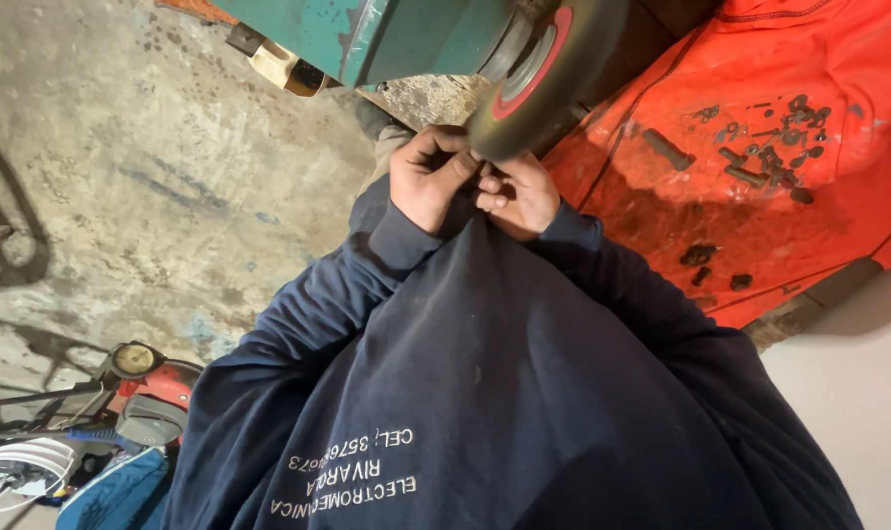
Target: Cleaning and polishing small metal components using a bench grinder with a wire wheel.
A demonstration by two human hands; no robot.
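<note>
My left hand (428, 177) and my right hand (520, 194) are pressed together just below a dark round brush wheel (553, 74) with a red hub. The fingers of both hands pinch a small part against the wheel's lower rim. The part is almost wholly hidden by my fingers. The wheel is mounted on a green machine body (416, 34). My dark blue sweatshirt sleeves and chest fill the lower middle of the view.
An orange cloth (661, 216) lies to the right with several dark bolts and screws (769, 147) scattered on it. Stained concrete floor (151, 167) spreads to the left. A red tool (156, 388), cables and a blue bag (116, 496) sit at the bottom left.
</note>
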